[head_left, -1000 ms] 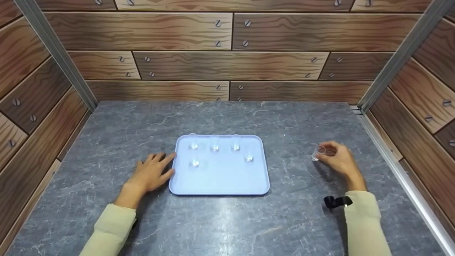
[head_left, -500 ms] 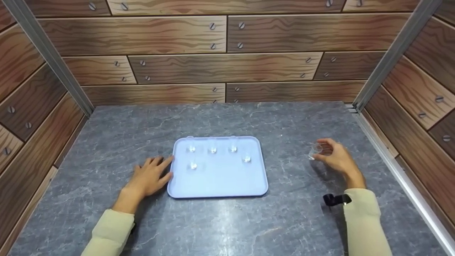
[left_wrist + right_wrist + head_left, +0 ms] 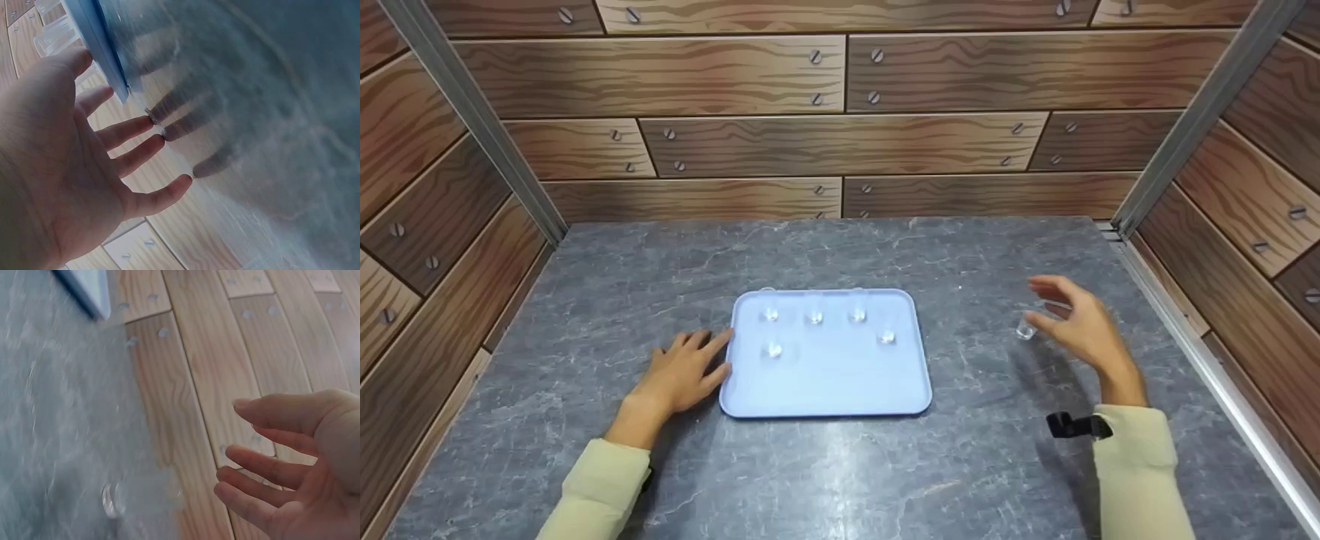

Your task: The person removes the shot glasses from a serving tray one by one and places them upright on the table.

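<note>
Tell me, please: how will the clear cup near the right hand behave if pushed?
The cup probably weighs little, as it looks small and see-through. It may tip easily, since it seems taller than wide. Its shiny surface might feel slippery.

Five clear cups [image 3: 814, 316] stand on a blue tray [image 3: 825, 384], another cup [image 3: 1024, 331] apart.

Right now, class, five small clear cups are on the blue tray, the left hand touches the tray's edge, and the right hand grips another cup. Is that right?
Not quite: the right hand is holding nothing. The right wrist view shows the other cup on the table, apart from its fingers. The five small clear cups, blue tray and left hand are as you say.
</note>
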The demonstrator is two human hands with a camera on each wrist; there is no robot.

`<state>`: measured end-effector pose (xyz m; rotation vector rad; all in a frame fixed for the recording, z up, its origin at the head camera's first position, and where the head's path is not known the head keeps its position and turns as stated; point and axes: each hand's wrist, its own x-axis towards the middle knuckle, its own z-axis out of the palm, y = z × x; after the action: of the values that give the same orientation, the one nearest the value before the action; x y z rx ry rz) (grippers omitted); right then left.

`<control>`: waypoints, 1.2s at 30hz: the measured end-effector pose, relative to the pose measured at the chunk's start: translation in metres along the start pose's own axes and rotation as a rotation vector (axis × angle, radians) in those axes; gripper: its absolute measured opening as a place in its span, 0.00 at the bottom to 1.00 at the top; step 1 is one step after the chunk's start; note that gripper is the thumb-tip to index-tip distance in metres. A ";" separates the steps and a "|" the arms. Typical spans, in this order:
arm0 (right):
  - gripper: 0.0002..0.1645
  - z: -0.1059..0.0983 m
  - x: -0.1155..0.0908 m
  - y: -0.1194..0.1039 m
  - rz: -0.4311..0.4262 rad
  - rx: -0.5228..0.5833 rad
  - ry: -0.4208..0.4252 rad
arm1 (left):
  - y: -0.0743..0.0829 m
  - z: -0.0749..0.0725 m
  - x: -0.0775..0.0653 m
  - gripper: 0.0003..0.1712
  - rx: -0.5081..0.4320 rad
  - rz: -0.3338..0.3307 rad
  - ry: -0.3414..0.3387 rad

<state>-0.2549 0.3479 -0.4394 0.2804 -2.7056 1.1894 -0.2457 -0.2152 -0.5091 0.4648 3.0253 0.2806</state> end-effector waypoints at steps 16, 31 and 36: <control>0.26 0.058 0.013 -0.063 -0.141 0.209 -0.117 | -0.003 0.003 -0.004 0.33 0.004 -0.020 0.000; 0.26 0.107 0.029 -0.076 -0.153 0.145 -0.237 | -0.001 0.001 -0.001 0.33 0.003 -0.012 0.002; 0.27 0.120 0.035 -0.070 -0.159 0.152 -0.275 | 0.000 0.001 -0.001 0.33 0.006 -0.011 0.012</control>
<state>-0.2819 0.2086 -0.4614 0.7157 -2.7533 1.4023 -0.2447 -0.2151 -0.5099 0.4482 3.0399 0.2750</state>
